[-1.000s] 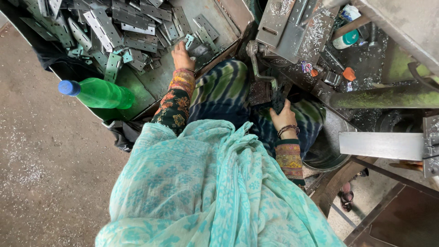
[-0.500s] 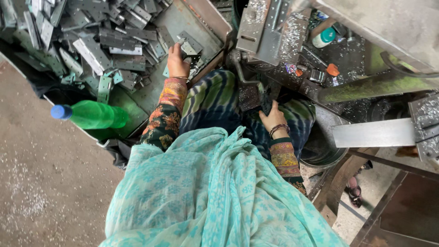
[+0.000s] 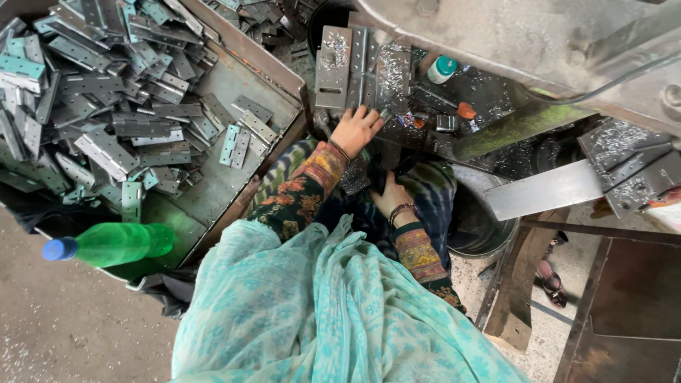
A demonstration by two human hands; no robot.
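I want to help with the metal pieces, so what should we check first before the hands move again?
1. Left hand at the metal plate on the machine bed: ok, its fingers rest at the plate's lower edge.
2. Left hand holding a part: cannot tell, the fingers hide what is under them.
3. Right hand out of the machine: ok, it lies low on the lap.
4. Machine bed free of shavings: not ok, shiny chips cover it.
5. Hinges in the tray: ok, a big pile of hinges lies in it.
6. Green bottle capped: ok, blue cap on, lying at the tray's corner.
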